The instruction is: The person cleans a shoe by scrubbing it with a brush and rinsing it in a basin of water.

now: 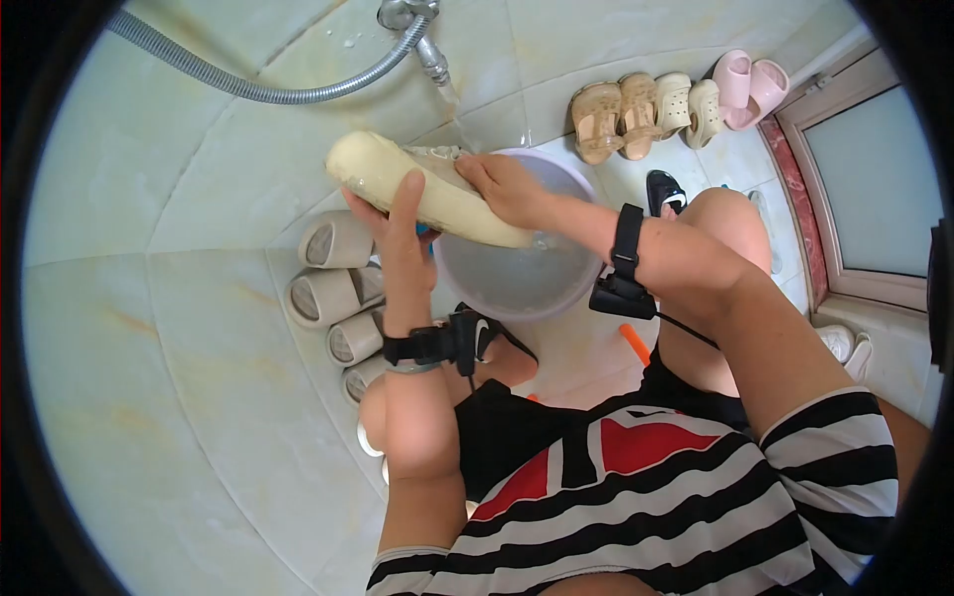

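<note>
A thick, wet, cream-coloured slipper (447, 204) is held tilted above a pale basin (517, 288) of cloudy water. My left hand (397, 219) grips it from below and the side, with the thumb lying along its smooth surface. My right hand (507, 189) is closed on its upper edge near the middle, and those fingertips are partly hidden. Its lower end is over the water at the basin. A bit of blue shows beside my left hand, too covered to name. Above, water runs from a metal tap (434, 65) on the wall.
Beige slippers (333, 238) line the left wall. Brown clogs (596, 119), cream clogs (673, 104) and pink slippers (750, 89) stand along the back wall. A flexible metal hose (268, 92) hangs above. A framed door (874, 179) is at the right. An orange stick-like thing (634, 344) lies near my leg.
</note>
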`<act>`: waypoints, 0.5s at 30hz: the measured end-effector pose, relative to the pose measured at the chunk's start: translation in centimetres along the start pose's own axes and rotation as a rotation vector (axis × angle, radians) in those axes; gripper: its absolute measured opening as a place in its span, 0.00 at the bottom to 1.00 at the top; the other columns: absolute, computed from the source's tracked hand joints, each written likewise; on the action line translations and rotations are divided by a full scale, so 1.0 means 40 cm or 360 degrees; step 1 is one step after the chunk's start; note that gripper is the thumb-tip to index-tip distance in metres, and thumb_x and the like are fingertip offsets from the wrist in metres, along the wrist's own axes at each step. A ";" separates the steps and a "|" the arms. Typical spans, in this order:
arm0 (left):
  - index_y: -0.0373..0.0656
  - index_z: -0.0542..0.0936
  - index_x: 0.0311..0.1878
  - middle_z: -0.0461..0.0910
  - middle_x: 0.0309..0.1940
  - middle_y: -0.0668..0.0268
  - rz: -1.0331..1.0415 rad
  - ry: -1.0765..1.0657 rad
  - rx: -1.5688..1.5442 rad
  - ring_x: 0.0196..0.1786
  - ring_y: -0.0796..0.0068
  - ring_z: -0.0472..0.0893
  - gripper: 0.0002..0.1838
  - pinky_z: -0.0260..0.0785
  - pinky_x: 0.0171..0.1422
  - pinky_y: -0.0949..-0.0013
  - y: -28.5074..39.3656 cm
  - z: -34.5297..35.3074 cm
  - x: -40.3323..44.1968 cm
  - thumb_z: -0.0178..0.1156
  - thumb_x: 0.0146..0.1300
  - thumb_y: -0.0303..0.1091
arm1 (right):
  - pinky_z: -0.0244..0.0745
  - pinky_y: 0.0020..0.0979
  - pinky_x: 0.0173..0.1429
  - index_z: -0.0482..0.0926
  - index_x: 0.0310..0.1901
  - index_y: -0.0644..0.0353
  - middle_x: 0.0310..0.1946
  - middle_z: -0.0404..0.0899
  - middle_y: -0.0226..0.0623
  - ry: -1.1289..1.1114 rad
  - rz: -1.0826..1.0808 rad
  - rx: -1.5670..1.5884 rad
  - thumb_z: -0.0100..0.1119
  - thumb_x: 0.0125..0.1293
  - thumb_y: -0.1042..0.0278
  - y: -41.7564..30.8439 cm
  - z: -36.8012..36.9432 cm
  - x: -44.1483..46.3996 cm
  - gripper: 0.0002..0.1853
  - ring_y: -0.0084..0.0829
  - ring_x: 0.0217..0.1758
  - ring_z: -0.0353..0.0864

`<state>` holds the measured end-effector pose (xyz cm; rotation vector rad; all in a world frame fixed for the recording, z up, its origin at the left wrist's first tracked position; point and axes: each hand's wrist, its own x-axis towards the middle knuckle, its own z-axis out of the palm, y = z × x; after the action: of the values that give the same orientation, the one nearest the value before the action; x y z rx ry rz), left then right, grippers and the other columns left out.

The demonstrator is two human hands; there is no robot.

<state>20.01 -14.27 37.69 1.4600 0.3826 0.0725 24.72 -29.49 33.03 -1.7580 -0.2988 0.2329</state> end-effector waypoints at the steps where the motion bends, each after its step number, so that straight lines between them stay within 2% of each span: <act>1: 0.43 0.69 0.60 0.73 0.53 0.63 0.0047 -0.0011 -0.0256 0.52 0.67 0.76 0.31 0.72 0.52 0.59 -0.001 0.015 0.007 0.63 0.59 0.50 | 0.69 0.44 0.44 0.78 0.40 0.67 0.34 0.78 0.58 0.0000 0.0001 0.0000 0.40 0.73 0.48 0.005 0.007 0.003 0.27 0.56 0.40 0.77; 2: 0.43 0.69 0.60 0.73 0.53 0.63 0.0045 -0.0009 -0.0255 0.52 0.67 0.76 0.31 0.72 0.52 0.59 -0.009 0.019 0.019 0.63 0.59 0.50 | 0.70 0.43 0.44 0.78 0.40 0.68 0.35 0.78 0.59 0.0011 0.0001 -0.0010 0.39 0.73 0.46 0.012 0.014 0.005 0.29 0.55 0.39 0.77; 4: 0.54 0.50 0.72 0.63 0.61 0.62 0.0195 -0.0100 -0.0682 0.61 0.64 0.66 0.46 0.66 0.58 0.54 -0.031 0.018 0.042 0.67 0.54 0.37 | 0.70 0.43 0.44 0.78 0.41 0.68 0.35 0.79 0.60 0.0012 -0.0014 -0.0031 0.38 0.73 0.43 0.023 0.014 0.016 0.30 0.54 0.39 0.78; 6: 0.53 0.50 0.72 0.63 0.60 0.63 0.0146 -0.0042 -0.0759 0.61 0.65 0.67 0.45 0.66 0.59 0.55 -0.036 0.006 0.049 0.67 0.55 0.36 | 0.70 0.35 0.46 0.79 0.44 0.65 0.35 0.81 0.45 -0.0002 0.0184 -0.0138 0.41 0.73 0.45 0.031 -0.002 0.038 0.27 0.36 0.38 0.78; 7: 0.53 0.51 0.72 0.64 0.60 0.63 0.0070 0.0014 -0.0827 0.61 0.65 0.67 0.44 0.66 0.60 0.55 -0.033 0.003 0.049 0.66 0.55 0.36 | 0.70 0.35 0.46 0.79 0.44 0.65 0.35 0.81 0.45 -0.0005 0.0177 -0.0139 0.41 0.73 0.45 0.038 -0.012 0.049 0.27 0.36 0.38 0.78; 9: 0.53 0.52 0.71 0.64 0.60 0.63 0.0111 0.0007 -0.0896 0.61 0.65 0.67 0.43 0.66 0.60 0.56 -0.023 0.007 0.048 0.66 0.55 0.35 | 0.70 0.32 0.45 0.78 0.51 0.59 0.41 0.80 0.35 0.0002 0.0546 0.0506 0.43 0.71 0.38 0.045 -0.042 0.077 0.29 0.27 0.41 0.76; 10: 0.52 0.53 0.71 0.64 0.60 0.63 0.0141 -0.0003 -0.0960 0.60 0.65 0.68 0.42 0.66 0.61 0.57 -0.017 0.013 0.045 0.65 0.56 0.34 | 0.70 0.32 0.45 0.78 0.51 0.59 0.41 0.80 0.35 0.0000 0.0539 0.0498 0.43 0.71 0.38 0.006 -0.059 0.072 0.29 0.27 0.41 0.76; 12: 0.52 0.53 0.71 0.64 0.60 0.63 0.0272 0.0049 -0.0953 0.61 0.65 0.68 0.42 0.66 0.62 0.57 0.001 0.029 0.037 0.65 0.56 0.33 | 0.69 0.27 0.43 0.74 0.58 0.55 0.47 0.76 0.29 -0.0118 0.0730 0.0655 0.43 0.69 0.35 -0.066 -0.092 0.053 0.31 0.21 0.43 0.73; 13: 0.51 0.53 0.71 0.64 0.60 0.63 0.0394 0.0104 -0.0938 0.61 0.65 0.68 0.42 0.66 0.63 0.57 0.014 0.036 0.032 0.65 0.56 0.33 | 0.69 0.27 0.43 0.74 0.58 0.55 0.47 0.76 0.29 -0.0115 0.0716 0.0648 0.43 0.69 0.35 -0.069 -0.090 0.050 0.31 0.21 0.43 0.73; 15: 0.51 0.53 0.71 0.64 0.61 0.63 0.0421 0.0153 -0.0903 0.61 0.64 0.68 0.42 0.65 0.63 0.57 0.033 0.046 0.021 0.65 0.56 0.33 | 0.67 0.25 0.42 0.70 0.62 0.56 0.49 0.74 0.30 -0.0235 0.0612 0.0535 0.44 0.67 0.33 -0.073 -0.091 0.045 0.35 0.19 0.45 0.70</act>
<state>21.58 -15.63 38.90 0.9380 0.2182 0.4309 27.39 -31.72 36.67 -1.4539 -0.0196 0.6540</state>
